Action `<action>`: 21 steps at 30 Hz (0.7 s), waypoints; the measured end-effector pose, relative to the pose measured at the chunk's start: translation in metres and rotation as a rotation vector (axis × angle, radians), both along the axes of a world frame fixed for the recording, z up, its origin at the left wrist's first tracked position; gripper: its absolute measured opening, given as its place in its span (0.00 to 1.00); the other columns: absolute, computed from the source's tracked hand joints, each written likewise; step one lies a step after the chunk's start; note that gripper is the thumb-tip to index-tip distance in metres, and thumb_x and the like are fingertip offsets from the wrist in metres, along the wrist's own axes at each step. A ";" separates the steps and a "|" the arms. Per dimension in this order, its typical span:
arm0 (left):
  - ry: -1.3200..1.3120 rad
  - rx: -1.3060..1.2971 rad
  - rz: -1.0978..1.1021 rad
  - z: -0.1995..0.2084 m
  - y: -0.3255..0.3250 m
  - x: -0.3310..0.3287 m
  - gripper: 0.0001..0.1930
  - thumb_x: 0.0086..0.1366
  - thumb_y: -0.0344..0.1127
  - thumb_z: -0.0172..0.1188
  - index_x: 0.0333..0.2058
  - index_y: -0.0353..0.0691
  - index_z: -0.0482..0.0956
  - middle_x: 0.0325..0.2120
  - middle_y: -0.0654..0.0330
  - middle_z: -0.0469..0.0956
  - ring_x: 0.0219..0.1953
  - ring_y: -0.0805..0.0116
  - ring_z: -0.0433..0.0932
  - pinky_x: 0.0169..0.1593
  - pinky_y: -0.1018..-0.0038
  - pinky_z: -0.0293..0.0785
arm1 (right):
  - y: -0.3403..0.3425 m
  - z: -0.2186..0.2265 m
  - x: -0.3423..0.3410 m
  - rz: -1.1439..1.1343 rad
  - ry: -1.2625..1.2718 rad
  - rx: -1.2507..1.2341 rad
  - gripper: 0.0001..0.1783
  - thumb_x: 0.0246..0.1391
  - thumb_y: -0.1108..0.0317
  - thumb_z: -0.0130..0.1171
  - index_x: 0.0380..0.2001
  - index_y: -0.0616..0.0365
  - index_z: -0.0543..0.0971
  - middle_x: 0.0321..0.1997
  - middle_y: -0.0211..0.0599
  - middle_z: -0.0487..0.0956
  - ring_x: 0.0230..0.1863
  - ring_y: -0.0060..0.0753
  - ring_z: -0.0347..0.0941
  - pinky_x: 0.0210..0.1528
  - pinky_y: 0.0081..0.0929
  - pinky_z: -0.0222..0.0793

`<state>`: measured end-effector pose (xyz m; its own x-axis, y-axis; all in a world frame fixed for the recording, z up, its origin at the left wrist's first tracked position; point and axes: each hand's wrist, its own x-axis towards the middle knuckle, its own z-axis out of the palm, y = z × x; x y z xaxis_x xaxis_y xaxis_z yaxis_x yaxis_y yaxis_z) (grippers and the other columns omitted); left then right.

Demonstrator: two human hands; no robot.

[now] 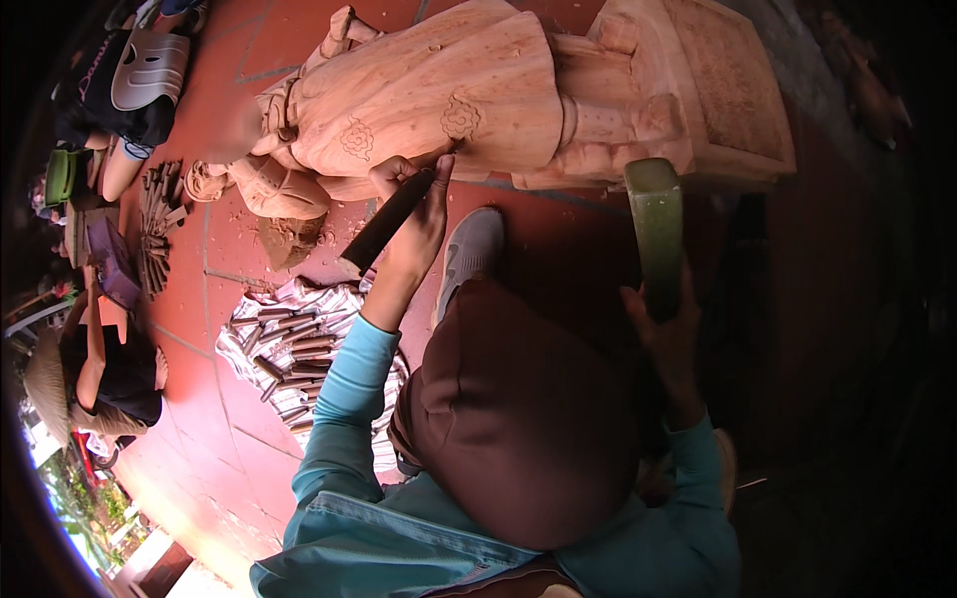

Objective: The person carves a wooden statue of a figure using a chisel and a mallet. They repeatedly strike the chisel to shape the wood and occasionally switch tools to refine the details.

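A large carved wooden statue [399, 85] lies on its side across the tiled floor, its head to the left and its square base to the right. Two cloud-like ornaments show on its robe. My left hand [424, 214] is closed around a dark-handled carving chisel [391, 221]; the tool's tip end meets the robe just below the right-hand ornament [461, 118]. To the right, my right hand [666, 324] grips a greenish wooden mallet [655, 214], held up and apart from the chisel. Its lower end is hidden in the hand and shadow.
Several chisels [309, 344] lie on a striped cloth [244, 334] left of my knee. More tools [157, 234] are fanned out on the red tiles farther left. Two people [110, 369] sit at the left edge. A brown block [289, 244] supports the statue's head end.
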<state>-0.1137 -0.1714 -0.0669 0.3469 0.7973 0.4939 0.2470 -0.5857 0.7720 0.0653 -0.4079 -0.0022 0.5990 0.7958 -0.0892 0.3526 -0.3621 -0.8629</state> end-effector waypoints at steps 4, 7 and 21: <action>-0.014 0.037 -0.067 -0.002 -0.003 0.004 0.20 0.62 0.25 0.60 0.36 0.39 0.53 0.33 0.54 0.75 0.29 0.77 0.62 0.32 0.82 0.61 | 0.004 -0.004 0.003 0.109 -0.200 0.115 0.38 0.48 0.71 0.64 0.62 0.54 0.62 0.51 0.46 0.75 0.51 0.45 0.74 0.51 0.34 0.71; -0.042 -0.002 -0.080 -0.006 -0.003 0.005 0.19 0.63 0.23 0.58 0.35 0.40 0.51 0.36 0.47 0.78 0.29 0.77 0.66 0.33 0.82 0.63 | 0.011 0.009 0.006 0.246 -0.304 0.125 0.35 0.46 0.69 0.66 0.60 0.50 0.67 0.39 0.39 0.76 0.38 0.42 0.75 0.40 0.32 0.72; 0.183 0.248 0.146 -0.006 -0.008 0.020 0.12 0.58 0.30 0.64 0.37 0.41 0.70 0.28 0.53 0.80 0.23 0.65 0.79 0.23 0.71 0.73 | 0.091 0.084 0.014 0.482 -1.412 0.552 0.29 0.52 0.58 0.60 0.52 0.03 0.67 0.31 0.31 0.71 0.24 0.29 0.67 0.26 0.26 0.65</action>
<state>-0.0934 -0.1795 -0.0724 0.3391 0.7081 0.6194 0.4631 -0.6987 0.5453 0.0789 -0.3165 0.0817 -0.3597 0.6725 0.6468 0.9330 0.2485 0.2605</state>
